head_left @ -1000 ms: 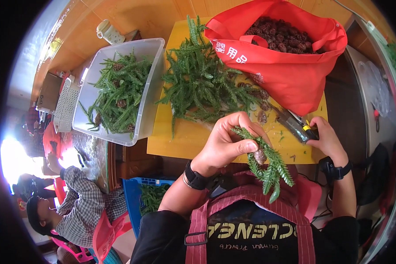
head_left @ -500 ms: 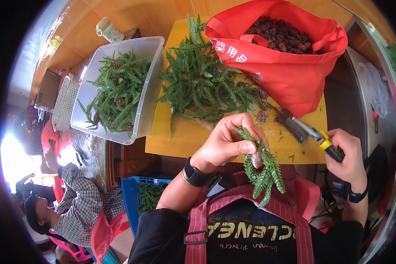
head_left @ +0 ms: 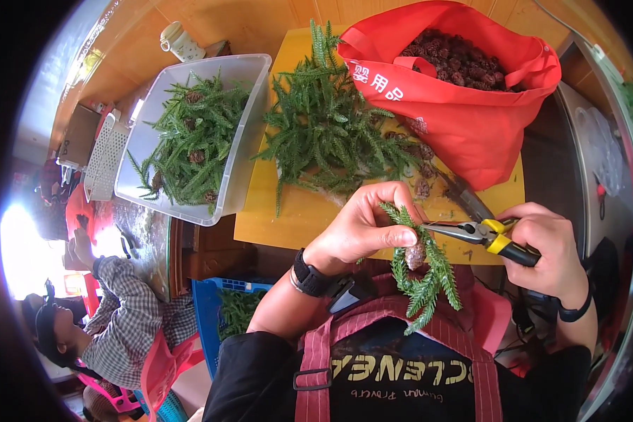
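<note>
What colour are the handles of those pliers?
Yellow and black, on the pliers in the right hand; head view.

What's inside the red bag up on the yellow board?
The red bag is open at the top, showing a heap of dark brown cones. How deep the heap goes is hidden by the bag's cloth sides.

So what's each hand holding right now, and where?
Left hand pinches a green sprig near its top; right hand grips pliers by the yellow-black handles.
</note>
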`<action>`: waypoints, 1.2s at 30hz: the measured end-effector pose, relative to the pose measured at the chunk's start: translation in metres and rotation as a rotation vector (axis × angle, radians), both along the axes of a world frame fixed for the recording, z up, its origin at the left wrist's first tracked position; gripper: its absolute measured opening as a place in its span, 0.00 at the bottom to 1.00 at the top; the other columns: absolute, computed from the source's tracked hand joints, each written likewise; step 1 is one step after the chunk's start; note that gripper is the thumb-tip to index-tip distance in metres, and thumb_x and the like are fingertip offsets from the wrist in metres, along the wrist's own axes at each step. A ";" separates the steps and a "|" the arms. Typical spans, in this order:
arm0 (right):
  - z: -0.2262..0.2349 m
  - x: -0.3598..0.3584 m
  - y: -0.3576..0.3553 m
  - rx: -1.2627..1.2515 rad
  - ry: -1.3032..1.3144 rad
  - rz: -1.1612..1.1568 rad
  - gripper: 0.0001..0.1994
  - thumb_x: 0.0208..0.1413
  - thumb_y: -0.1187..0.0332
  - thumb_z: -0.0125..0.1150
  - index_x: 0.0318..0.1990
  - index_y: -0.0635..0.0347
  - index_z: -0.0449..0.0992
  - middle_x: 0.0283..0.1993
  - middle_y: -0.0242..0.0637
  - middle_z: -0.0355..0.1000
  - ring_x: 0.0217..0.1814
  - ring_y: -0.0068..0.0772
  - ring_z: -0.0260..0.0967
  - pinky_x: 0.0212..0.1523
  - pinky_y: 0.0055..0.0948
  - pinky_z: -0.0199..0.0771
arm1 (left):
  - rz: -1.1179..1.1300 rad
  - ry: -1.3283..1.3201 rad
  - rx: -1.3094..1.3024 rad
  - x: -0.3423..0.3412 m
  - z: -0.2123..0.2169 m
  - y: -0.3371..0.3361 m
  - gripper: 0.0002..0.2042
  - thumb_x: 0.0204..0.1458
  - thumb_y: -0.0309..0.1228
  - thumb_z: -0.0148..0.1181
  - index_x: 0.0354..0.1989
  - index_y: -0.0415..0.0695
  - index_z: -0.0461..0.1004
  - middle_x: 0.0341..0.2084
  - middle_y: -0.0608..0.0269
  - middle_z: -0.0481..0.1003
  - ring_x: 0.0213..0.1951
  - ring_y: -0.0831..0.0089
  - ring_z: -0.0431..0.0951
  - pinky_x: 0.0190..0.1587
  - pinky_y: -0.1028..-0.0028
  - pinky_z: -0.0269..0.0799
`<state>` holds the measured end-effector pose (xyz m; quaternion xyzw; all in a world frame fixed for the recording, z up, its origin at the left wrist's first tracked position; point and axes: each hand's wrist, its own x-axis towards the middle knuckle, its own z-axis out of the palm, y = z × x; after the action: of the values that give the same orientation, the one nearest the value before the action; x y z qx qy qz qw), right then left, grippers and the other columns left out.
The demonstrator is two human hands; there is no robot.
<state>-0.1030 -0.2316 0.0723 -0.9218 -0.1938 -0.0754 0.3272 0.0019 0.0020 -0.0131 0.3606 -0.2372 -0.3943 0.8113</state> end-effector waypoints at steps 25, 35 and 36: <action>0.001 -0.009 -0.011 0.063 0.404 -0.105 0.11 0.33 0.73 0.57 0.21 0.61 0.58 0.26 0.44 0.72 0.35 0.46 0.68 0.45 0.36 0.67 | 0.104 -0.099 0.076 0.003 0.006 0.000 0.13 0.41 0.28 0.68 0.27 0.41 0.66 0.26 0.52 0.74 0.30 0.70 0.73 0.31 0.74 0.70; -0.027 0.005 -0.008 0.180 0.304 0.073 0.10 0.34 0.73 0.57 0.22 0.60 0.60 0.30 0.41 0.76 0.45 0.47 0.69 0.47 0.37 0.68 | -0.020 0.165 -0.081 -0.004 -0.001 -0.007 0.16 0.41 0.32 0.69 0.26 0.43 0.64 0.20 0.54 0.73 0.23 0.70 0.70 0.24 0.77 0.64; -0.029 0.006 -0.009 0.188 0.301 0.085 0.10 0.34 0.72 0.57 0.22 0.60 0.60 0.29 0.41 0.76 0.44 0.47 0.69 0.46 0.36 0.69 | -0.031 0.171 -0.097 -0.004 -0.003 -0.008 0.16 0.40 0.33 0.69 0.25 0.44 0.63 0.19 0.54 0.73 0.22 0.70 0.70 0.24 0.77 0.63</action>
<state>-0.0972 -0.2402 0.0437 -0.8789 -0.1736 0.0597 0.4403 -0.0025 -0.0060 -0.0161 0.2823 -0.1913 -0.4243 0.8389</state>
